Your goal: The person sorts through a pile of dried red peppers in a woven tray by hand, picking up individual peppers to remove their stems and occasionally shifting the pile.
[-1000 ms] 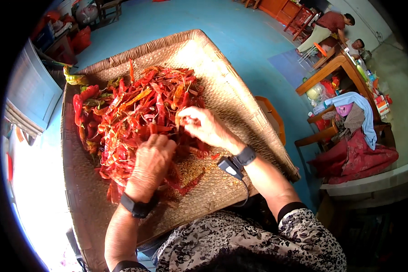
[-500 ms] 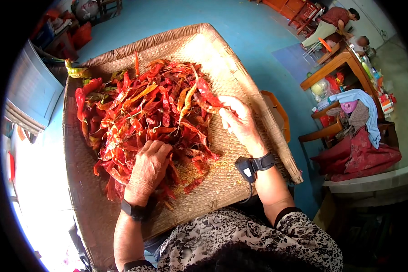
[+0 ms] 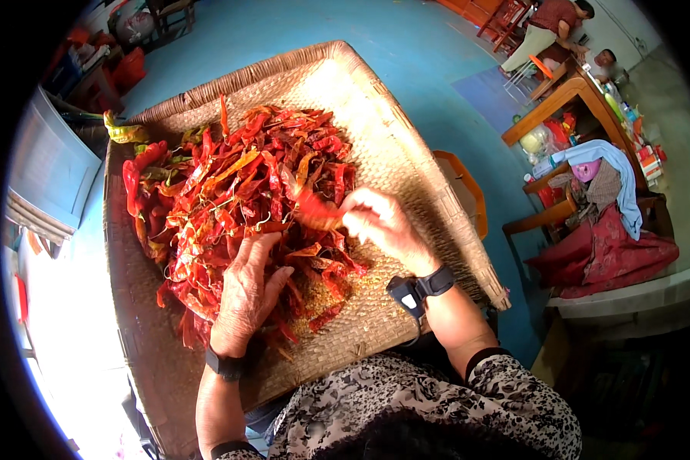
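A large heap of dried red chili peppers [image 3: 230,192], with some orange and yellow ones among it, fills the left and middle of a woven basket tray [image 3: 391,161]. My right hand [image 3: 383,226] pinches one red chili pepper [image 3: 314,211] by its end, to the right of the heap; motion smears the pepper. Against the heap's near side rests my left hand [image 3: 247,287], its thumb apart from the fingers and nothing visible in it. Yellow seeds [image 3: 318,295] and loose bits of chili lie on the weave between my hands.
A yellow-green pepper [image 3: 125,130] sticks over the tray's far left corner. Beyond the right rim is an orange-edged container [image 3: 468,192]. A wooden chair [image 3: 544,222] piled with clothes stands farther right. Two people [image 3: 548,34] are at the far right.
My right hand has moved left and toward me with the chili pepper, which now hangs lower over the heap. My left hand has uncurled, and its thumb has come away from the fingers.
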A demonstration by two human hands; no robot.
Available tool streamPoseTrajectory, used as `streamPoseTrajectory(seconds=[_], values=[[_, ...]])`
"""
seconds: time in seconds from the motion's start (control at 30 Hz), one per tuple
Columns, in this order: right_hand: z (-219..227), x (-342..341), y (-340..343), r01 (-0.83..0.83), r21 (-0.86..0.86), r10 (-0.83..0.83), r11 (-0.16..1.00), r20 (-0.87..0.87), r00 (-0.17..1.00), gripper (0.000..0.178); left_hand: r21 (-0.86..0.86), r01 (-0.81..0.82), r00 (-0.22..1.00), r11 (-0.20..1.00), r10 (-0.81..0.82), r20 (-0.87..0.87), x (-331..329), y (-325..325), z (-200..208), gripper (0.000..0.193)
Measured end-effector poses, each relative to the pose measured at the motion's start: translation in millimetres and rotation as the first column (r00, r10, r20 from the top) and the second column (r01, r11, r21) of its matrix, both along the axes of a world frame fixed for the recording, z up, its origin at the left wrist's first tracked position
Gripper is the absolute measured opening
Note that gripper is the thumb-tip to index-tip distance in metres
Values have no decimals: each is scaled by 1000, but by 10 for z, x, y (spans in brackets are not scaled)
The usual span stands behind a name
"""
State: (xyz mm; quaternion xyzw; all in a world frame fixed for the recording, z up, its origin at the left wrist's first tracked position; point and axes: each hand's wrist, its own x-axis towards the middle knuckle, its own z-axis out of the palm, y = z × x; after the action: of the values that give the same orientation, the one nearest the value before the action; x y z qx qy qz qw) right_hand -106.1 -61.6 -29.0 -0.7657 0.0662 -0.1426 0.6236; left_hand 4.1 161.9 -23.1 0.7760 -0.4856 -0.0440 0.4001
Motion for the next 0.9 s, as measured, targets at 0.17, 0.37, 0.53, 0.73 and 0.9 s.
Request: streamPoseTrajectory(seconds=[0.17,0.37,0.53,0.73,0.9], values=[[-54,71,389,-113,-194,126,975,59,990,6,-129,32,929,991,-77,-362,-19,37,-33,31],[-231,139,264,57,-518,95,853,262,960,8,-131,-52,923,990,-3,-386,-46,-29,-88,12],[-176,122,278,-17,-518,97,855,128,987,13,-93,-85,912,992,40,-408,-36,-38,-94,11],[-180,83,346,-79,-474,149,877,113,982,17,-59,-102,929,993,74,-362,-55,-48,-66,9],[-169,46,387,-106,-511,164,853,69,984,16,-141,-41,927,989,-15,-374,-68,-5,-126,8]])
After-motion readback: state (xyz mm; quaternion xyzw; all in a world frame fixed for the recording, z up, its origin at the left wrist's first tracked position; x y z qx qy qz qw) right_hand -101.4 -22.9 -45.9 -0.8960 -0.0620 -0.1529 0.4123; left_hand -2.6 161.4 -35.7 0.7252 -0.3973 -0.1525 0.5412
